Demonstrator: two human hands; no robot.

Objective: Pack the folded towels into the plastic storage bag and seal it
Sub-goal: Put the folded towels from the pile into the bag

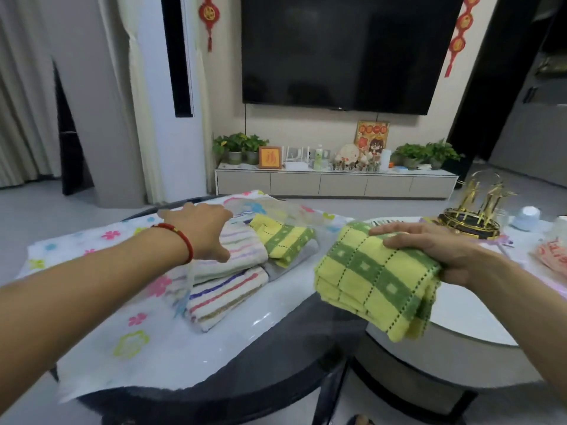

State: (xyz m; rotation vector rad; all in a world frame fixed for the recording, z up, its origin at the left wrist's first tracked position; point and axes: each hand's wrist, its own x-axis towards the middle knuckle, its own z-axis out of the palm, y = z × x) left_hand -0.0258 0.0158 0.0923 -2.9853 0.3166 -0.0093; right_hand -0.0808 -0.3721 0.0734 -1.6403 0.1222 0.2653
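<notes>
A clear plastic storage bag [101, 308] printed with coloured flowers lies across a dark round table. Inside its open mouth sit two folded striped towels [227, 286], a yellow-green checked towel [283, 240] and a grey one [291, 262] beneath it. My left hand [199, 231], with a red bracelet at the wrist, rests on the upper striped towel and seems to lift the bag's top layer. My right hand [435, 250] grips a folded yellow-green checked towel [374, 280] held in the air just right of the bag's mouth.
A white round table [454, 326] adjoins on the right, bearing a gold stand [472, 216], a pale blue jar [526, 217] and a pink packet [550, 256]. Behind are a TV, a low cabinet with plants, and grey floor.
</notes>
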